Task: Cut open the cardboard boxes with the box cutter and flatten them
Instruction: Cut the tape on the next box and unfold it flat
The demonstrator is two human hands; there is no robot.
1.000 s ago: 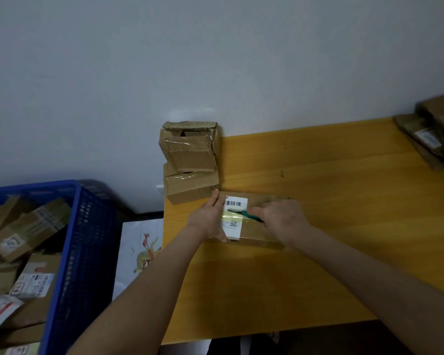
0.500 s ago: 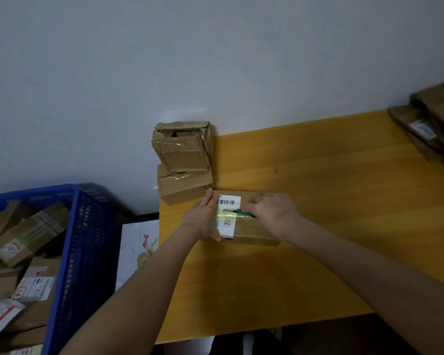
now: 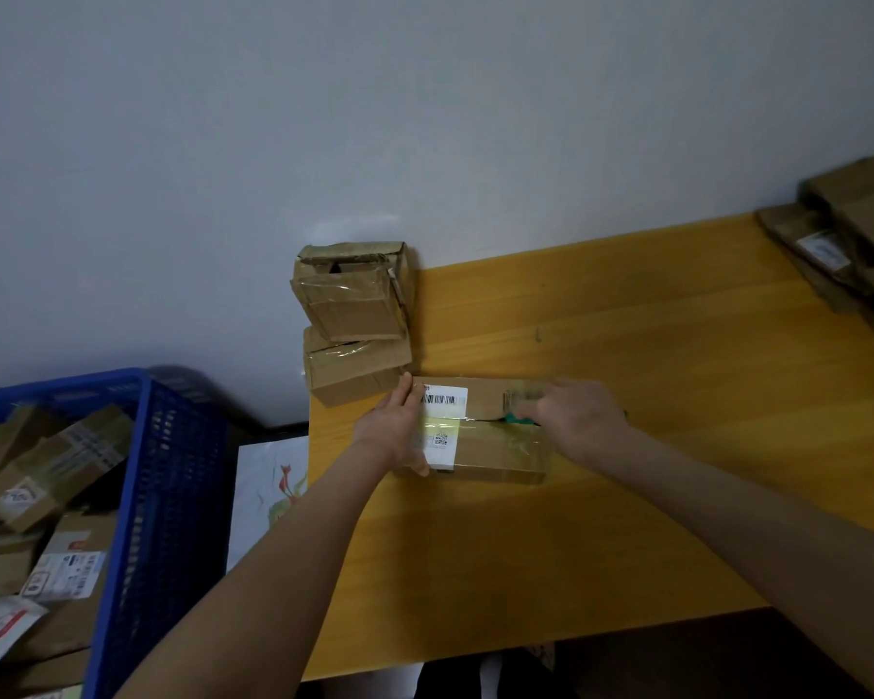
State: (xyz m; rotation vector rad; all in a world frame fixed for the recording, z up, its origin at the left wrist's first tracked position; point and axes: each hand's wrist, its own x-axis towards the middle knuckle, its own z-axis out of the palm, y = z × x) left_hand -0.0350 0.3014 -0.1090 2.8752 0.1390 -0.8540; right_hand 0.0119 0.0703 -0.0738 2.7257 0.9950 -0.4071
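Lying on the table [image 3: 626,522], the box [image 3: 495,449] shows a label [image 3: 444,402] with barcode and QR code, text unreadable. At its seam the right hand [image 3: 579,421] grips the green cutter [image 3: 515,419]; the left hand [image 3: 393,428] presses flat on its left end.

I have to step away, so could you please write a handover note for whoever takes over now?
Left hand presses flat on the labelled end of the taped box.
Right hand grips the green box cutter on its top seam.
Done: seam looks partly slit.
Left: finish the cut, flatten it, then the two stacked boxes at the corner of the table.
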